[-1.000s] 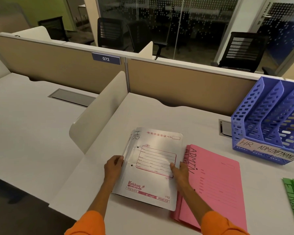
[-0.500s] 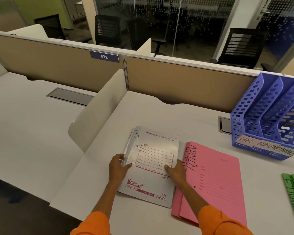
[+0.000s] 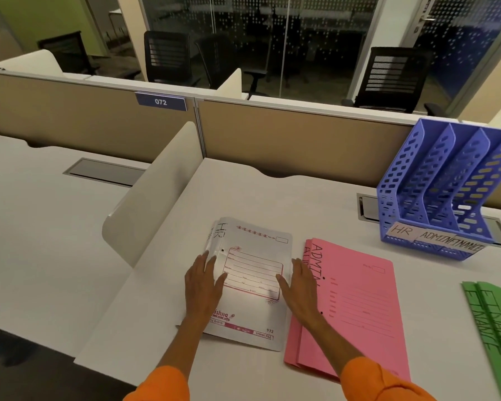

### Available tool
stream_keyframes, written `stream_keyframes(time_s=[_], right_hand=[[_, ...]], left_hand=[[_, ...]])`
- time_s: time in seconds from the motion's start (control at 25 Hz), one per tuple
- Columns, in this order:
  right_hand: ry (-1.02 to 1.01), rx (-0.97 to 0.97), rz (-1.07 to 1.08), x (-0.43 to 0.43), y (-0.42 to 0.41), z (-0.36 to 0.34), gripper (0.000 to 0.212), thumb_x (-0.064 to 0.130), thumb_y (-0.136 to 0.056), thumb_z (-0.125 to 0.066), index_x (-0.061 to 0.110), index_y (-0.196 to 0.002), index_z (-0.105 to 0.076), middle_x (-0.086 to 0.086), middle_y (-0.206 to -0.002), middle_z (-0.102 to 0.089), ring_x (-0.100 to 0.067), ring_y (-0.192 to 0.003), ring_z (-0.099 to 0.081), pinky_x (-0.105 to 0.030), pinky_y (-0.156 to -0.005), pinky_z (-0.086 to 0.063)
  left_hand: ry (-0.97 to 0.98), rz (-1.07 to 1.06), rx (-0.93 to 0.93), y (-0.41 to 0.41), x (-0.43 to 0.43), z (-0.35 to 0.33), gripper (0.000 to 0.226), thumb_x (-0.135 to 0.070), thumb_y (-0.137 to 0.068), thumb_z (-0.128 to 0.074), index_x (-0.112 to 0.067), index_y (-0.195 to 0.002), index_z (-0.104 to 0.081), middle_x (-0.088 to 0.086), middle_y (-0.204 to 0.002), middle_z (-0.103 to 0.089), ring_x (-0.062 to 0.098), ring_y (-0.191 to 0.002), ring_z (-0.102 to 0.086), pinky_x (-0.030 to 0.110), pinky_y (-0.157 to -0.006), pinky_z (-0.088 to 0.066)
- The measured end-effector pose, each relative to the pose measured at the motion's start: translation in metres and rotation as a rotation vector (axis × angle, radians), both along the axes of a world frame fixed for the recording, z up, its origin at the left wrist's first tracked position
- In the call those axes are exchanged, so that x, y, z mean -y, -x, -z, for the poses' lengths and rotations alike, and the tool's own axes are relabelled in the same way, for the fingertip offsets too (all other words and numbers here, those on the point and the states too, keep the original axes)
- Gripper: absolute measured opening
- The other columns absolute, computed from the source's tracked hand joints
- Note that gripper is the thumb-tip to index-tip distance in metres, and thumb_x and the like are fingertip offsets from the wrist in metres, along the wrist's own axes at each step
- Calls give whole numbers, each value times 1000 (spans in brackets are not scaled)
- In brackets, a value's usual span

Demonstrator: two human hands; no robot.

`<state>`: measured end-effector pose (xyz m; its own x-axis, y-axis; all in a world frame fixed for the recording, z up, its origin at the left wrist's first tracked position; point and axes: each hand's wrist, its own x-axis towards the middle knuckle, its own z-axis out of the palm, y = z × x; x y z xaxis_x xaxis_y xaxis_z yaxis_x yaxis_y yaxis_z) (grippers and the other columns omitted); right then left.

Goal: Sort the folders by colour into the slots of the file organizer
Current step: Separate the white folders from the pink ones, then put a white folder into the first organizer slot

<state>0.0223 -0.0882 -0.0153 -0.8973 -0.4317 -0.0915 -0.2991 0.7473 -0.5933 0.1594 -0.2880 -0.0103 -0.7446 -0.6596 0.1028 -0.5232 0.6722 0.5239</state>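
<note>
- My left hand (image 3: 203, 287) and right hand (image 3: 299, 289) lie flat, fingers straight, pressing the side edges of the white HR folders (image 3: 252, 273) near me.
- Pink ADMIN folders (image 3: 356, 308) lie just right, green folders (image 3: 495, 331) beyond.
- The blue file organizer (image 3: 443, 186) stands far right.

1. A small blue plate (image 3: 160, 101) is showing "072".
2. The white card folder (image 3: 255, 250) is carrying "HR", "SPRING FILE" and "933".
3. The pink card folder (image 3: 359, 299) is showing "ADMIN", the green card folder (image 3: 498, 322) "FINANCE".
4. White paper labels (image 3: 434, 241) on the blue perforated plastic organizer (image 3: 434, 175) are reading "HR", "ADMIN", "FINANCE".
</note>
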Motion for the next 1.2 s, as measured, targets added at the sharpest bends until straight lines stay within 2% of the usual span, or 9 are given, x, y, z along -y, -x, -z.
stream_keyframes(time_s=[0.12, 0.24, 0.32, 0.68, 1.0, 1.12, 1.2], right_hand=[[-46, -53, -25, -12, 1, 1, 70, 47, -95, -51, 12, -150, -26, -8, -159, -22, -24, -147, -18, -41, -120, -16], [-75, -93, -37, -23, 2, 0, 71, 51, -95, -47, 14, -151, -24, -7, -160, -19, -25, -148, -14, -42, -120, -13], [-93, -102, -27, -32, 4, -1, 73, 54, -95, -44, 14, -152, -21, -6, -160, -19, -25, -148, -13, -42, -121, -11], [-119, -85, 72, -91, 19, -6, 74, 61, -95, -36, 17, -153, -18, -2, -162, -12, -23, -149, -9, -41, -121, -9], [-129, -78, 160, -167, 33, -11, 71, 57, -96, -39, 16, -151, -22, -3, -162, -16, -24, -149, -12, -43, -121, -13], [-123, -79, 184, -192, 37, -11, 71, 56, -96, -39, 15, -151, -22, -4, -162, -16, -24, -149, -12, -43, -121, -13], [-123, -78, 192, -205, 38, -10, 71, 56, -96, -38, 15, -151, -22, -4, -161, -17, -24, -149, -13, -43, -121, -14]], left_hand=[[44, 77, 43, 6, -13, -1, 61, -46, -92, -55, -14, -143, -43, 11, -155, -35, 31, -142, -35, 50, -117, -26], [59, 134, 61, 11, -23, -1, 82, -70, -89, -18, -15, -146, -38, 9, -157, -31, 29, -145, -29, 47, -119, -21], [61, 154, 49, 16, -30, 3, 93, -76, -84, -6, -14, -146, -38, 9, -157, -30, 27, -146, -27, 45, -119, -18], [12, 223, 59, 44, -73, 12, 96, -80, -82, -6, -16, -146, -39, 6, -158, -29, 25, -147, -24, 44, -120, -18], [56, 310, 98, 74, -134, 7, 80, -69, -87, -21, -17, -144, -42, 5, -158, -30, 25, -145, -29, 46, -118, -26], [69, 326, 106, 80, -156, 5, 77, -67, -90, -23, -16, -145, -40, 5, -159, -28, 24, -146, -26, 45, -120, -23], [60, 326, 111, 83, -168, 5, 68, -61, -95, -32, -17, -146, -38, 4, -159, -27, 23, -147, -24, 44, -121, -21]])
